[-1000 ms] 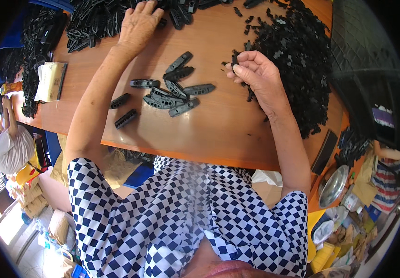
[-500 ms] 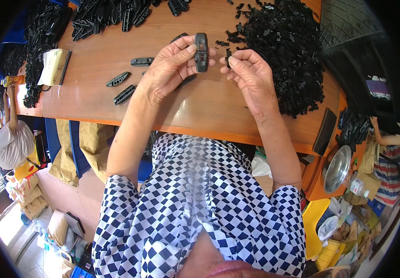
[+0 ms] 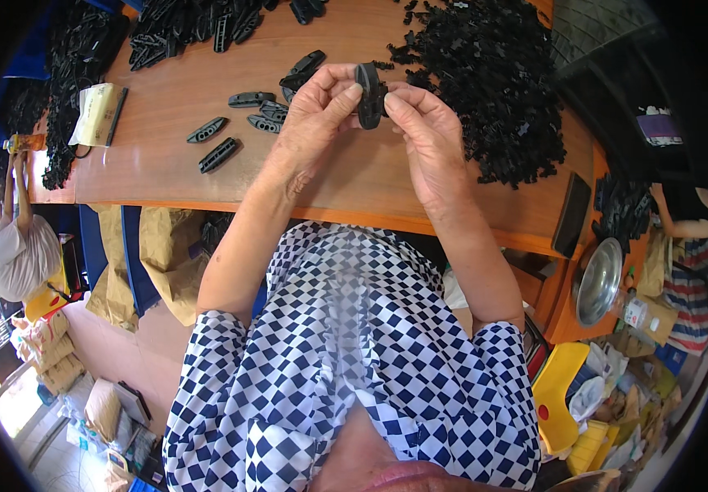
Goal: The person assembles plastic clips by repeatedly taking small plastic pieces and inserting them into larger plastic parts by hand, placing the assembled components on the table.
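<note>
Above the table, my left hand (image 3: pixel 327 102) pinches a long black plastic part (image 3: pixel 368 94) with rounded ends, held upright. My right hand (image 3: pixel 424 123) meets that part's right side with thumb and forefinger closed. The small black clip seen in those fingers earlier is now mostly hidden against the long part. Several similar black parts lie left of my hands, among them one near the table's edge (image 3: pixel 220 155) and another behind it (image 3: pixel 207 129). A large heap of small black clips (image 3: pixel 493 90) spreads just beyond my right hand.
Piles of long black parts (image 3: pixel 194 29) cover the far left of the wooden table (image 3: pixel 157 168). A paper pad (image 3: pixel 97 115) lies there too. A dark phone-like slab (image 3: pixel 571 215) rests at the right edge, near a metal bowl (image 3: pixel 598 283). Other people sit left and right.
My right hand has moved left, bringing the small clip against the long part. My left hand has turned that part so its openings face right.
</note>
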Available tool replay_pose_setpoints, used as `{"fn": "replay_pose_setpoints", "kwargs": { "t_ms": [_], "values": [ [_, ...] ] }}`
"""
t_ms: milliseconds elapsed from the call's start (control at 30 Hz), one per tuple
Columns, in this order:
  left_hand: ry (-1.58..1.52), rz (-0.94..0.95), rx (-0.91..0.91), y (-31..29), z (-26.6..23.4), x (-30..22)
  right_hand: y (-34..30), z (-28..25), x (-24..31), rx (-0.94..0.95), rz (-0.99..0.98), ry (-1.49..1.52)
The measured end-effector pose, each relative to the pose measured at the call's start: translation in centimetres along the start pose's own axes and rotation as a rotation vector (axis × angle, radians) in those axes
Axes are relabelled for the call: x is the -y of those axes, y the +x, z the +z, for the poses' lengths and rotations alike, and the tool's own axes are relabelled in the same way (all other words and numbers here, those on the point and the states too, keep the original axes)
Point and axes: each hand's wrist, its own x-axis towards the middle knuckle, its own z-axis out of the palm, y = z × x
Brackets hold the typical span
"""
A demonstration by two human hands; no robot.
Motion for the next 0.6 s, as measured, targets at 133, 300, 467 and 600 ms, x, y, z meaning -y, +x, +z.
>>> {"fn": "replay_pose_setpoints", "kwargs": {
  "t_ms": [133,300,467,600],
  "values": [
    [0.016,0.018,-0.005,-0.3,0.7,0.0,0.0,-0.1,-0.5,-0.042,-0.026,-0.016],
    [0.078,0.027,-0.029,-0.4,0.6,0.2,0.0,-0.1,-0.9,-0.073,0.019,-0.027],
    [0.203,0.064,0.046,-0.6,0.3,0.1,0.3,-0.3,-1.1,-0.104,0.047,-0.126],
    [0.38,0.069,0.117,-1.0,-0.2,1.3,0.6,-1.0,-2.2,-0.035,-0.005,-0.145]
  ]
}}
